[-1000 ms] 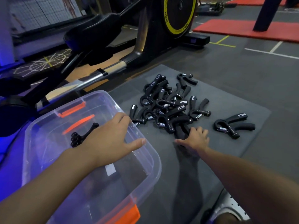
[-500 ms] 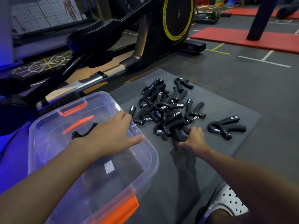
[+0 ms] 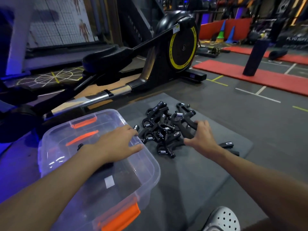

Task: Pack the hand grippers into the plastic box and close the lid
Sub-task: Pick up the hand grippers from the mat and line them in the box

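A clear plastic box [image 3: 155, 165] with orange latches stands open on the floor at the left. One black hand gripper [image 3: 80, 145] lies inside it, mostly hidden by my left wrist. My left hand [image 3: 116, 145] rests over the box's far rim with straight fingers. A pile of several black hand grippers [image 3: 160, 129] lies on the grey mat [image 3: 191, 172] just right of the box. My right hand [image 3: 201, 139] reaches into the right side of the pile, fingers curled over the handle of one gripper [image 3: 186, 120]. Another gripper [image 3: 227, 144] lies apart, partly behind my right wrist.
A black elliptical machine [image 3: 181, 47] with a yellow-ringed wheel stands behind the mat and box. Red mats [image 3: 270, 79] and a black post [image 3: 253, 59] are at the far right. A white perforated shoe [image 3: 223, 219] shows at the bottom edge.
My right hand moved forward from the near edge of the pile into its right side and curled over a gripper handle. My left hand stayed on the box rim. The view tilted up.
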`<state>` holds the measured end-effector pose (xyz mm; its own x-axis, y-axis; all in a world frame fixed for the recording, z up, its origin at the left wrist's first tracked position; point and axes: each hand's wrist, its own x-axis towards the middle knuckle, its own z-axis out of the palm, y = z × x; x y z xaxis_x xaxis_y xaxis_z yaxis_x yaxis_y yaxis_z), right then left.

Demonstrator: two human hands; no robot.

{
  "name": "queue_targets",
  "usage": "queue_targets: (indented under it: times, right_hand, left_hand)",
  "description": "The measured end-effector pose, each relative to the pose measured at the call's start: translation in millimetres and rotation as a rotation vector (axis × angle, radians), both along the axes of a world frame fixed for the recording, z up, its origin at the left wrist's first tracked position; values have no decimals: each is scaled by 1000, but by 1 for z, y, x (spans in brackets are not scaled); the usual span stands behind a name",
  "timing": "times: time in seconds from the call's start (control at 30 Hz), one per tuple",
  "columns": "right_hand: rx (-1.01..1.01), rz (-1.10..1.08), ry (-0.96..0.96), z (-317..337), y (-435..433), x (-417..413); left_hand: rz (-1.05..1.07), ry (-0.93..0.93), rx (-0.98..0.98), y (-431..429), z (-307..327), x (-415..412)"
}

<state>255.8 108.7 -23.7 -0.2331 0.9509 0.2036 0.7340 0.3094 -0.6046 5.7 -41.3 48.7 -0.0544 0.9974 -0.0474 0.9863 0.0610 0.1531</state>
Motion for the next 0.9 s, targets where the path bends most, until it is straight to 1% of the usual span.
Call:
queue_targets:
  times: [0.13,0.33,0.5,0.6,0.73,0.9]
  right_hand:
    - [51,189,21,37,-14,-21]
    - [277,543,-203,89,-39,-60]
    - [331,787,-214,100,-63,-100]
    - [338,884,-215,95,-74,-122]
    - [360,1007,-245,94,-85,-147]
    - [472,1152,-360,92,-95,-168]
  left_hand:
    - [40,-45,102,-9,17,-3]
    - [108,-177,293,-29,34,-32]
    - [208,-332,382,-48,42,-61]
    - [269,-442,390,-58,40,-79]
    - [268,-639,372,-72,39,-96]
    - [245,-661,357,-89,41,-113]
